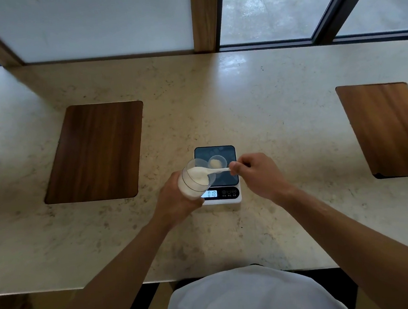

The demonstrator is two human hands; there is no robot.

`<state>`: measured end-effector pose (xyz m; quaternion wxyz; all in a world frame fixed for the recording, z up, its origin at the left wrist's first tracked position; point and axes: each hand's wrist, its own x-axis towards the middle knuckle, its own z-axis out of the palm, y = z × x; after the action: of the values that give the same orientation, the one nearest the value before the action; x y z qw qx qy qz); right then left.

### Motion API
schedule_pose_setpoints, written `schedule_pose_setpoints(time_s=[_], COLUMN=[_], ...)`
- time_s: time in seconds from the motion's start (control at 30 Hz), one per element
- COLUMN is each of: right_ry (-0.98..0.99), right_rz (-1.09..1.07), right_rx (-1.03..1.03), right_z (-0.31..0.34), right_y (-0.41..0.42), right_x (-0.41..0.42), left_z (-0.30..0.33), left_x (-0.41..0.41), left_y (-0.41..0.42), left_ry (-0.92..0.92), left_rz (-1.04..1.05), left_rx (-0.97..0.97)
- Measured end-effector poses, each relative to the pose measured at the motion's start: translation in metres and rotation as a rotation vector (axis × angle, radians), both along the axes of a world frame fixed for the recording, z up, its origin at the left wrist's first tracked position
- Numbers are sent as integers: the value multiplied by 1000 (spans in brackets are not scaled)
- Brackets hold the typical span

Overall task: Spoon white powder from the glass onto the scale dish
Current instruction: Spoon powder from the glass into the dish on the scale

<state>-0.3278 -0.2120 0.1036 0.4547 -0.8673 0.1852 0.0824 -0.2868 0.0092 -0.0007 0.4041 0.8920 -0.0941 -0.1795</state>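
The left hand (177, 198) wraps the tilted glass (195, 179), mouth turned toward the right hand (256, 174), which pinches the spoon (218, 170) handle at its fingertips. The bowl dips into the powder (197, 176) at the glass rim, so a scoop looks to be loading. Just beyond the right-hand knuckles, the dish (217, 163) sits on the scale (227, 152) with a small mound in it (display reads something like 0.18). Partly done; more spoonfuls likely remain, the glass being far from empty.
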Motion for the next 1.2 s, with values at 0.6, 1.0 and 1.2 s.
schedule_pose_setpoints(time_s=[0.6, 1.0, 1.2], right_ry=[-40, 93, 103], right_rz=[-71, -144, -165], right_rx=[-5, -14, -77], right_z=[-18, -54, -66], right_y=[-31, -42, -45], right_x=[7, 17, 19], left_z=[-5, 1, 3], left_x=[0, -6, -5], left_y=[18, 20, 22], left_ry=[4, -7, -2], left_rz=[95, 108, 108], left_rx=[-16, -29, -31])
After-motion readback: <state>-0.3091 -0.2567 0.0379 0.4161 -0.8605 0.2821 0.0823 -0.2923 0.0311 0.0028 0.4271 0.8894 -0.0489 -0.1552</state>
